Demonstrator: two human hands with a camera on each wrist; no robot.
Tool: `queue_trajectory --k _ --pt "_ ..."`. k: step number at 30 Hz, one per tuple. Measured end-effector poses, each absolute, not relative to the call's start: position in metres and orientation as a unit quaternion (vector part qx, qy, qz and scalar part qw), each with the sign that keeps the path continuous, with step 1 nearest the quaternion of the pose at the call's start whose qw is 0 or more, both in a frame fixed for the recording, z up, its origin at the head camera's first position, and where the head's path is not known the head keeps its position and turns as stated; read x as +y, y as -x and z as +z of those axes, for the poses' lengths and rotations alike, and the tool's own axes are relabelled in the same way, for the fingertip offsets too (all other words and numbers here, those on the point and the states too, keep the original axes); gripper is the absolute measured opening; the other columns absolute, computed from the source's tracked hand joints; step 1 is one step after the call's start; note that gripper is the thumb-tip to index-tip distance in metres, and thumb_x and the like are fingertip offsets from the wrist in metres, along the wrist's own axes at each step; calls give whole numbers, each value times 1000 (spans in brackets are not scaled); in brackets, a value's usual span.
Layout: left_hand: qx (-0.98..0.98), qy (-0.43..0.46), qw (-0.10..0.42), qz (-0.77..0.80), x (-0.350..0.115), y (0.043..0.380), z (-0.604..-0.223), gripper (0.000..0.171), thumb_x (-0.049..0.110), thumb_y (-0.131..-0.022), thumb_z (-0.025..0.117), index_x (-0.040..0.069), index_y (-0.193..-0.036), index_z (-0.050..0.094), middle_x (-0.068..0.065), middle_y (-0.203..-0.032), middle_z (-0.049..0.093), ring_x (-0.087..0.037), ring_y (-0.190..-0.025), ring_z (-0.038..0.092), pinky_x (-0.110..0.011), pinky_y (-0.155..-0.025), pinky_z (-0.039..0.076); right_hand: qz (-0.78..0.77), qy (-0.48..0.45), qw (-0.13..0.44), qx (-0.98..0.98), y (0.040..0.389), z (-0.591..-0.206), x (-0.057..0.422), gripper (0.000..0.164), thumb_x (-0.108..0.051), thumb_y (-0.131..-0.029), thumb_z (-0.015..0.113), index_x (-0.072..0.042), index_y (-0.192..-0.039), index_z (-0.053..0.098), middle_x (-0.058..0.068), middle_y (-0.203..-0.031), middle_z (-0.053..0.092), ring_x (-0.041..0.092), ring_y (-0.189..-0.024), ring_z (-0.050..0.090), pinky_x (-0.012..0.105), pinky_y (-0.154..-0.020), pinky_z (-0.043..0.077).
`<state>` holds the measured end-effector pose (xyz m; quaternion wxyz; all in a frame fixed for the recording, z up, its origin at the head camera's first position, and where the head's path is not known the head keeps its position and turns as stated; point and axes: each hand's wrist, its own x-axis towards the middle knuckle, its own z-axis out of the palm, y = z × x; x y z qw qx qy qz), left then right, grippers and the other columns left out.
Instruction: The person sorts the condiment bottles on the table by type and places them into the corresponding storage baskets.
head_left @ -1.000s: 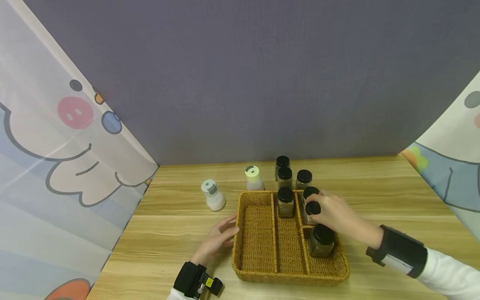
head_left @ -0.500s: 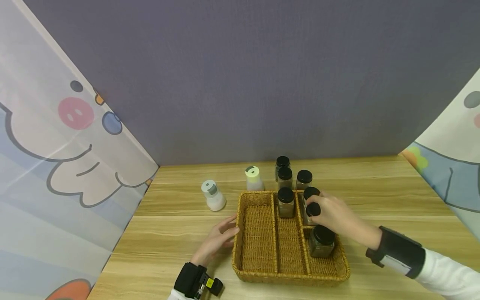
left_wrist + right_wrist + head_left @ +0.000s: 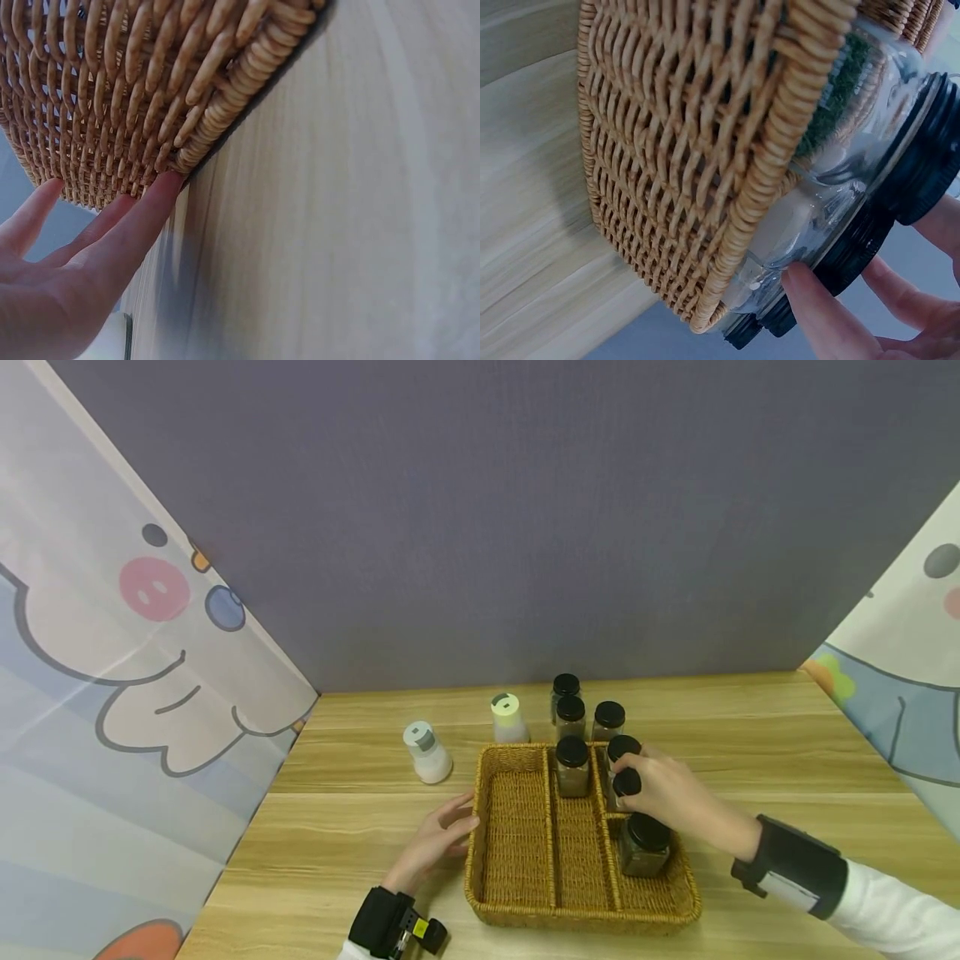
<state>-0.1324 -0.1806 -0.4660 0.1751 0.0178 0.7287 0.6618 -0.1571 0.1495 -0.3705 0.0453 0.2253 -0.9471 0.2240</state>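
A wicker basket (image 3: 555, 911) with several compartments stands on the table. Against its left wall rest the straight fingers of my left hand (image 3: 435, 837), which also show touching the weave in the left wrist view. My right hand (image 3: 667, 785) pinches a glass jar (image 3: 627, 782) by its black lid, in the back right compartment. Just behind it is another black-lidded jar (image 3: 622, 748), partly hidden by my fingers. A larger jar (image 3: 647, 845) with dark green contents sits in the front right compartment. One more jar (image 3: 573, 767) stands at the back of the middle compartment.
Behind the basket are several black-lidded jars, among them a jar (image 3: 608, 719) on the right. A yellow-topped white bottle (image 3: 508, 718) stands behind the left compartment. Farther left is a grey-topped white bottle (image 3: 427, 752). A grey wall (image 3: 525, 527) closes the table's back.
Almost nothing differs. The whole head view has shifted very slightly; both hands keep their places on the basket and the jar.
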Motion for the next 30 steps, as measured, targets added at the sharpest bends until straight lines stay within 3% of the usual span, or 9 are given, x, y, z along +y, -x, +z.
queue_trajectory --k 4,19,27,30 --pt "728 -14 175 663 -180 132 -466 63 30 -85 58 7 -138 30 -27 -133 33 -35 -112 45 -42 -84 47 223 -226 47 -947 157 -372 149 34 -11 -62 77 -4 -93 63 13 -81 54 13 -54 41 23 -45 33" --pt "727 -12 175 664 -180 132 -467 64 30 -85 58 7 -137 30 -27 -133 33 -36 -113 44 -43 -84 47 218 -227 48 -948 158 -374 151 34 -13 -64 76 -5 -95 62 14 -82 54 11 -50 38 22 -44 31" --pt "722 -15 175 670 -180 132 -467 64 29 -85 58 6 -137 29 -27 -132 33 -35 -112 44 -42 -83 48 215 -218 28 -952 158 -372 150 33 -14 -68 74 -5 -97 61 19 -89 56 15 -56 48 26 -47 37" --pt "719 -15 176 672 -180 132 -467 63 29 -86 58 6 -138 29 -27 -133 33 -34 -113 44 -42 -84 48 211 -219 32 -952 158 -371 151 33 -15 -68 74 -4 -97 61 29 -97 56 28 -64 57 32 -51 44"
